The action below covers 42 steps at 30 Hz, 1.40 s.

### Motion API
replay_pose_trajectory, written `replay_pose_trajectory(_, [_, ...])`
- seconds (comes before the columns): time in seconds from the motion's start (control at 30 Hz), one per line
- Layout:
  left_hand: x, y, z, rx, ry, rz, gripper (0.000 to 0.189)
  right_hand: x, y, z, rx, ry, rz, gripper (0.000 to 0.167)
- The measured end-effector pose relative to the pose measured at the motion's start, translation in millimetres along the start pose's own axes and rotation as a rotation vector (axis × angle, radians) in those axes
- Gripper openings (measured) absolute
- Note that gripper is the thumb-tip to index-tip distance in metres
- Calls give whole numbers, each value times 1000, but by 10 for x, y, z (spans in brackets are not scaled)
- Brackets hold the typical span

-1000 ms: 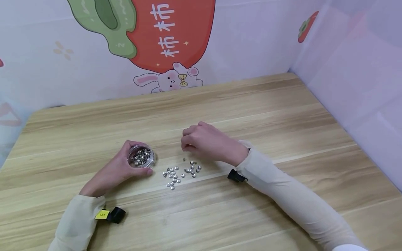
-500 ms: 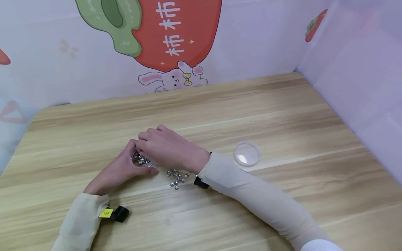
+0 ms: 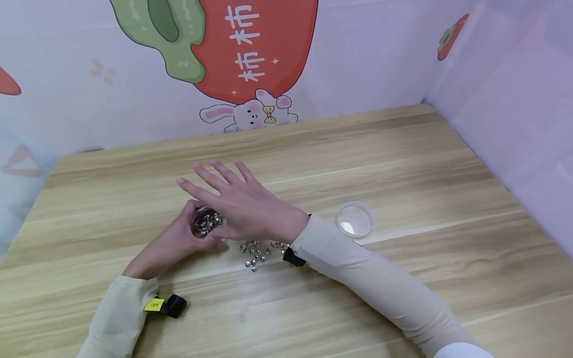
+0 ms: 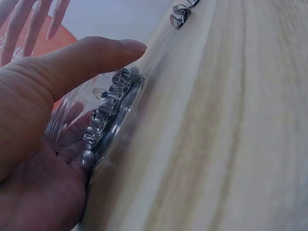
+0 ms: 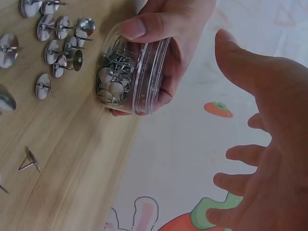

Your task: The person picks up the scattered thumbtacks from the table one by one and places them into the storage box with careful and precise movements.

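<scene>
Silver thumbtacks (image 5: 115,88) inside a clear jar (image 5: 147,79)

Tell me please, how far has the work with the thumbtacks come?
Looks done: many thumbtacks are inside the clear jar. In hand: the left hand holds the jar; the right hand is spread near its mouth, holding nothing visible. Apparently left: gathering the loose thumbtacks on the table and closing the jar, since the lid lies apart.

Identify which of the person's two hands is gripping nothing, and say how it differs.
The right hand: it is spread wide and empty, whereas the left hand grips the clear jar of thumbtacks.
</scene>
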<state>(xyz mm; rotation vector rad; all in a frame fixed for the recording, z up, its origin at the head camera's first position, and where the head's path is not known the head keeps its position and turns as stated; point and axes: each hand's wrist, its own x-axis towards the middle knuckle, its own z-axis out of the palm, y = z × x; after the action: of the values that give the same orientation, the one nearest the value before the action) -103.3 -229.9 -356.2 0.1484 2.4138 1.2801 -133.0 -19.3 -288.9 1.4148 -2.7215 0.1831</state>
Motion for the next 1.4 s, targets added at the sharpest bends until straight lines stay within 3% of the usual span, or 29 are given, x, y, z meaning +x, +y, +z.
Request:
replay_pose_trajectory(0.3, [-4,4,6,-4,-16,64,110,-30,-41,-22,-14,-24,-5,103])
replay_pose_trajectory(0.53, [-20,-7,1,-8,-9,28,77,-93,11,-63,-28,-45,13,99])
replay_pose_trajectory(0.9, [1,-4,37,27,23,14,87,-454,350,-124,50,-67,104,98])
replay_pose_trajectory(1.1, [-6,-7,40,42,26,9,86,-512,427,-145,81,-45,102,96])
replay_pose_trajectory(1.23, [-11,-3,44,24,22,11,86,-517,432,-141,126,-107,84,79])
replay_pose_trajectory(1.4, [9,3,59,14,27,-4,87,-504,444,-62,213,-267,87,28])
